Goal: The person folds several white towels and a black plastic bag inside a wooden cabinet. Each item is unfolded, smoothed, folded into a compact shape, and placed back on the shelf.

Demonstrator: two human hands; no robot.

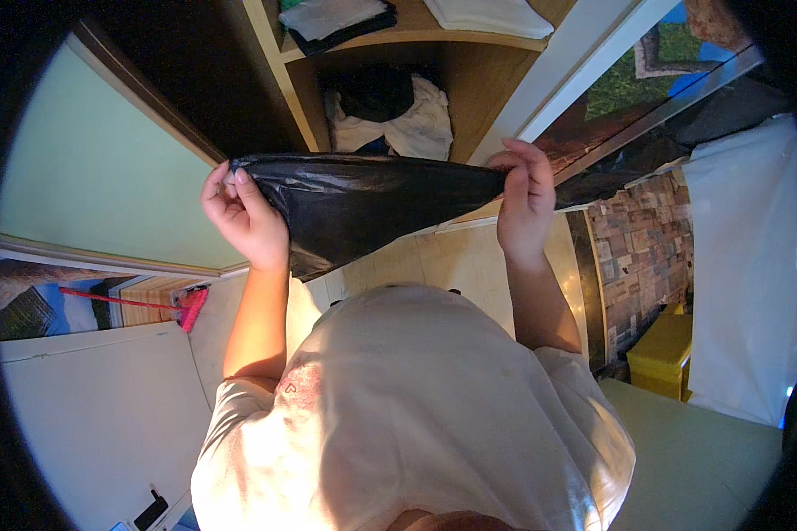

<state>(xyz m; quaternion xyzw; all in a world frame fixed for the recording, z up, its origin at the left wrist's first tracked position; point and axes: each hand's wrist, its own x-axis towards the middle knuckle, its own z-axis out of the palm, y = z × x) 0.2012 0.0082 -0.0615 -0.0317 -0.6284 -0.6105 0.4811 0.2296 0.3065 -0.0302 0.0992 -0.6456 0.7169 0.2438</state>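
Observation:
A black plastic bag (365, 199) is stretched flat between my two hands, in front of my chest. My left hand (249, 216) pinches its left upper corner between thumb and fingers. At the other end, my right hand (525, 199) grips the narrowed, gathered side of the bag with bent fingers. The bag's upper edge runs almost straight across, and its lower left part hangs down below my left hand. Part of the open shelf behind is hidden by the bag.
Ahead stands a wooden shelf unit (491, 93) with crumpled white cloth (425, 123) in its lower compartment and folded items (335, 20) above. A green panel (119, 166) is at the left. A yellow box (661, 352) and a white sheet (747, 265) are at the right.

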